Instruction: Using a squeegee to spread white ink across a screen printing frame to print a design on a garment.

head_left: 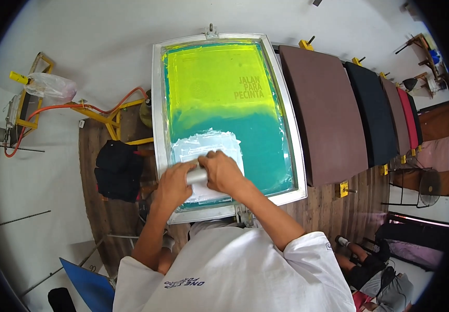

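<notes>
A screen-printing frame point(298, 161) with a pale metal rim lies in front of me. Its mesh point(261, 143) is yellow-green at the far end and teal nearer to me, with printed lettering at the far right. White ink point(211, 140) covers a rough patch at the near left of the mesh. Over that patch, both my hands grip a squeegee point(197, 176) with a silvery handle. My left hand point(175, 182) wraps its left end, and my right hand point(224, 172) closes round it from the right. The squeegee's lower edge is hidden.
A row of brown, black and red padded boards point(323, 114) extends to the right, with yellow clamps point(344, 189). At left, dark cloth point(119, 169) sits near a yellow metal stand point(112, 122) and an orange hose point(42, 108). Another person point(373, 268) is at lower right.
</notes>
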